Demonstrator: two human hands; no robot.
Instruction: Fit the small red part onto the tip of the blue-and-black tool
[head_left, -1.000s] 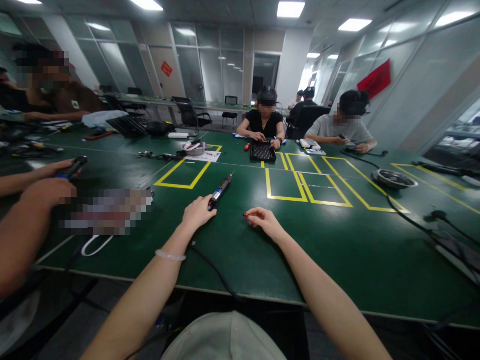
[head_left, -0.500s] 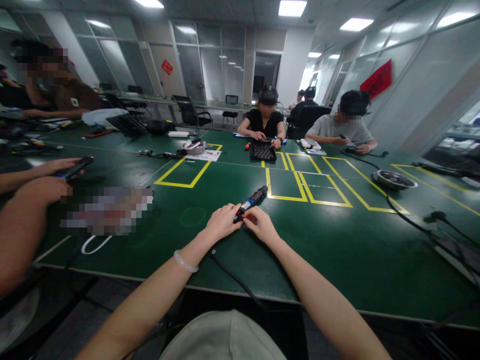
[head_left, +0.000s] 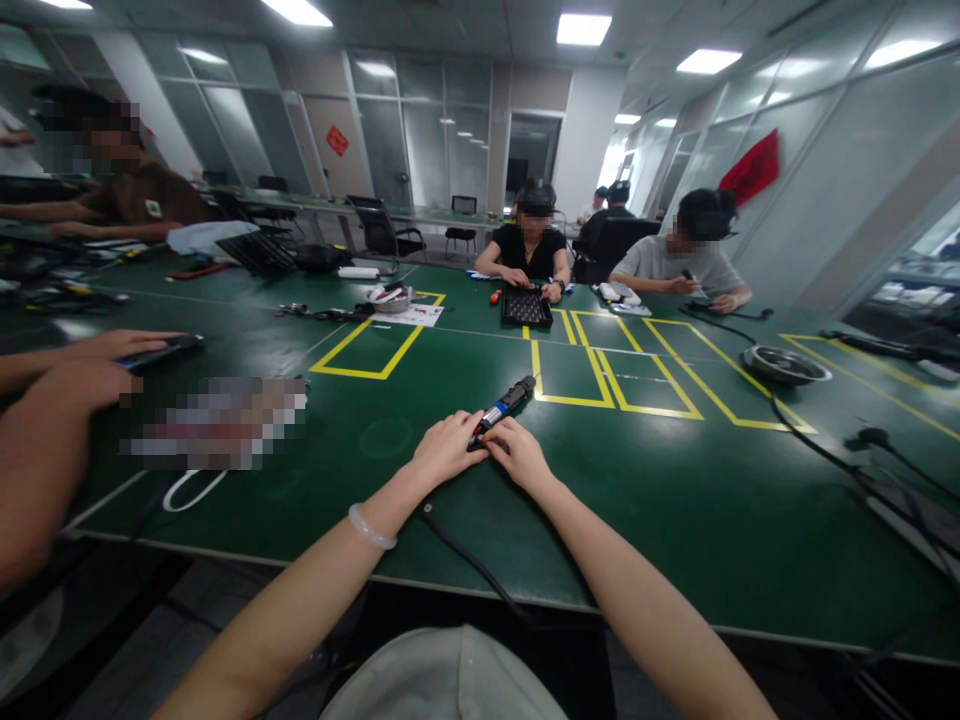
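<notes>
Head: screwdriver [head_left: 504, 404] held by left fingers [head_left: 457, 441], right fingers [head_left: 504, 436].

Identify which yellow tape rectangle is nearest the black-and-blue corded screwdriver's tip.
Leftmost rectangle of the middle group; the screwdriver tip nearly reaches its left edge.

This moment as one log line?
left hand: grips black-and-blue corded electric screwdriver | right hand: touching its near end, grip unclear | surface: green table

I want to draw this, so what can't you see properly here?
Head view:
- The tool, near end: hidden under left hand and right hand.
- What the right fingers pinch: covered by them.
- The patch on the table: blurred out.
- The black tray, contents: too small.
- The cable: lost below the table edge.
</notes>
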